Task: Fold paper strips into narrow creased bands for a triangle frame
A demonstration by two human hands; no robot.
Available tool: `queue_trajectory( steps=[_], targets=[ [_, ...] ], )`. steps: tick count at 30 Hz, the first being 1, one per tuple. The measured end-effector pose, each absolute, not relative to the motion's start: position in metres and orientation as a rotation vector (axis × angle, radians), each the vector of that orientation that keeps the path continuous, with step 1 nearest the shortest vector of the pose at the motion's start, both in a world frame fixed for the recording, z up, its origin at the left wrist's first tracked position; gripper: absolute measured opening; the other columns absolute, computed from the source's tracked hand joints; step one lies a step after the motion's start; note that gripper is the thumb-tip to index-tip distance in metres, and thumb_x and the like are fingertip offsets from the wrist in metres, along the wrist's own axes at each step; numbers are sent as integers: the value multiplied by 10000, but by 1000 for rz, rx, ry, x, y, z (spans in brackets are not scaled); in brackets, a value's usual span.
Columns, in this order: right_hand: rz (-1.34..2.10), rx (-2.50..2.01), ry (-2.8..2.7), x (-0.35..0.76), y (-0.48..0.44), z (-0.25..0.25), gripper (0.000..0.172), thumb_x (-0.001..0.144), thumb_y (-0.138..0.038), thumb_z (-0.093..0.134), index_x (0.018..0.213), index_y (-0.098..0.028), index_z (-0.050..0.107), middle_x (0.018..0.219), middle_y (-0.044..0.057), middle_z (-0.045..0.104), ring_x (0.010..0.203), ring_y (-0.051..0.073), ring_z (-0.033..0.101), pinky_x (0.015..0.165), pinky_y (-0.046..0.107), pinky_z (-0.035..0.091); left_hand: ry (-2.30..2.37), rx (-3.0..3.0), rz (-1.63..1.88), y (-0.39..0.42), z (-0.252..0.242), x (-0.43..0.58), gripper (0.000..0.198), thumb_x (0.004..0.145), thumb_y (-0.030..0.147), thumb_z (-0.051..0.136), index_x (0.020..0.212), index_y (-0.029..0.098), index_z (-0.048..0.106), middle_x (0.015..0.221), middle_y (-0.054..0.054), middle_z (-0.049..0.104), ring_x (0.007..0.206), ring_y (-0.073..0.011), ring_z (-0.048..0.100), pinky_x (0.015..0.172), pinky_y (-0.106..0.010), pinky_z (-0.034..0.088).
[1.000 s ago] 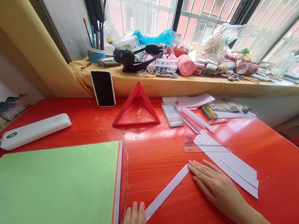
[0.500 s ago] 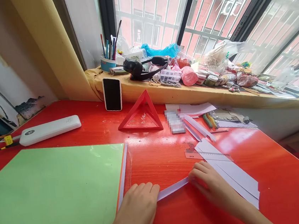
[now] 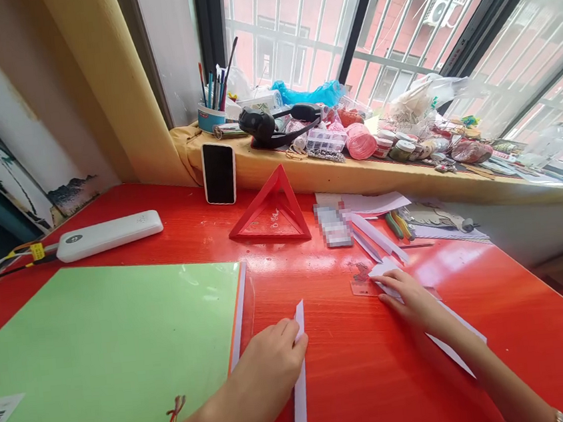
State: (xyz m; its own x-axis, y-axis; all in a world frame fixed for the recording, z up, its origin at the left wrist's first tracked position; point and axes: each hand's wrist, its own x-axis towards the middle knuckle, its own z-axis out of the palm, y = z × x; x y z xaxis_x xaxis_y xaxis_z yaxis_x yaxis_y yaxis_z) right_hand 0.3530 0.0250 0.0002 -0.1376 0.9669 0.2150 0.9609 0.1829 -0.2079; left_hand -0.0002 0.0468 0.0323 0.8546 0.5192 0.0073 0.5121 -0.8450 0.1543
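Observation:
My left hand (image 3: pixel 272 363) rests on the red table (image 3: pixel 359 377), fingers curled and thumb pinching a long white paper strip (image 3: pixel 300 397) that now points away from me beside a large green sheet (image 3: pixel 109 350). A red cord bracelet (image 3: pixel 167 421) sits on that wrist. My right hand (image 3: pixel 408 295) reaches forward, fingers bent and together, on a clear ruler (image 3: pixel 364 287) lying across a stack of cut white paper pieces (image 3: pixel 385 268). My right forearm covers most of that stack.
A red paper triangle frame (image 3: pixel 271 209), a phone (image 3: pixel 219 173) leaning on the sill, a white power bank (image 3: pixel 107 234) and more folded strips (image 3: pixel 377 234) with pens (image 3: pixel 398 225) lie farther back. The window sill is crowded with a headset (image 3: pixel 272 121), a pen cup (image 3: pixel 214 114) and jars.
The strip has been swung from lying diagonally between both hands to pointing away from me in the left hand alone. My right hand let go and moved forward onto the ruler.

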Motion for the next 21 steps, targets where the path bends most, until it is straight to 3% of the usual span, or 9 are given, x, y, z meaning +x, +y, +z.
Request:
queue_trajectory(
  steps=[3,5,8,11,17,21],
  targets=[
    [79,-1816,-2200,349,31,4,241,850,-203,525,1059,-211,645,869,70,672,799,233,656,735,374,550,841,2841,57,42,41,-2,239,841,-10,554,961,151,683,937,-64,659,826,-227,624,725,-311,481],
    [95,-1800,-2220,342,33,11,149,852,-179,492,930,-215,614,802,50,650,724,211,623,672,339,529,844,2826,53,42,42,-4,178,867,162,681,1043,150,701,1086,-112,680,1004,-295,631,846,-381,496],
    [70,-1794,-2228,325,31,21,138,853,-154,440,754,-241,483,714,25,592,639,195,557,591,306,468,834,2811,72,47,37,-6,431,817,331,787,1187,139,676,1398,-183,547,1284,-380,499,1006,-477,438],
    [55,-1798,-2225,299,24,28,187,885,-159,401,727,-259,399,639,-7,535,549,177,503,510,277,395,804,2791,117,52,30,-6,468,847,355,764,1247,144,645,1502,-140,453,1395,-349,391,1099,-473,368],
    [133,-1684,-2311,246,19,26,127,964,-334,483,909,-229,531,710,-5,637,548,154,580,526,253,441,751,2735,152,57,26,-7,519,841,412,766,1285,187,620,1412,-82,568,1336,-304,488,1131,-467,341],
    [108,-1603,-2362,230,30,17,308,1016,-342,423,1263,-224,566,824,37,709,657,178,667,564,254,471,776,2732,163,56,20,-6,543,846,421,759,1305,171,612,1438,-113,532,1353,-325,465,1121,-485,341]
  ],
)
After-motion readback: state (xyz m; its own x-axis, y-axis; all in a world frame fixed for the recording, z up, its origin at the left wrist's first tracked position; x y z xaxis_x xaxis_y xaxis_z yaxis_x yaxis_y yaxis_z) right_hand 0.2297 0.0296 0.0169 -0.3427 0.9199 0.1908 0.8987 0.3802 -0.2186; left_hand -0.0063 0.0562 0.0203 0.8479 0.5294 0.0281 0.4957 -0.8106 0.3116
